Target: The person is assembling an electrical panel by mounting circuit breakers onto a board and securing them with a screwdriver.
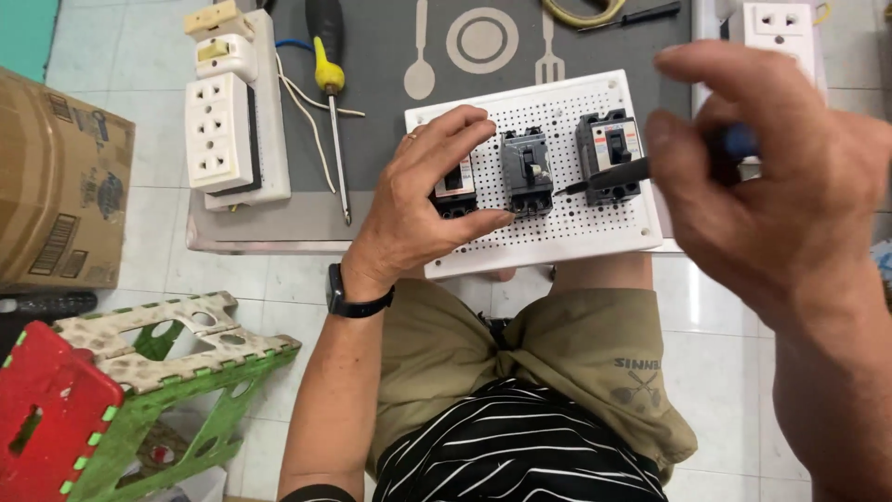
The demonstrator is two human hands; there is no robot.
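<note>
The right hand [771, 177] was curled closed around a screwdriver with a blue handle [741, 141], close to the camera and blurred. Its dark shaft ran leftward and slightly down from the hand, so the tool's long axis lay nearly across the perforated white board [557, 232]. The tip [561, 191] sat between the middle breaker [527, 173] and the right breaker [609, 155], just beside the middle breaker's lower right edge; whether it touched a screw could not be told.

The left hand [423, 209] lay spread over the board's left part, fingers partly bent, pressing on the left breaker [455, 191] and holding it rather than gripping it; the index finger reached toward the middle breaker's top. That left breaker lay directly under this hand, while the middle one stood just to its right, nearer the left hand than the right.

The board rested on the edge of the surface [279, 228], overhanging the person's lap. Farther left lay a yellow-handled screwdriver [330, 93] and a white socket strip [228, 121], well apart from both hands.
</note>
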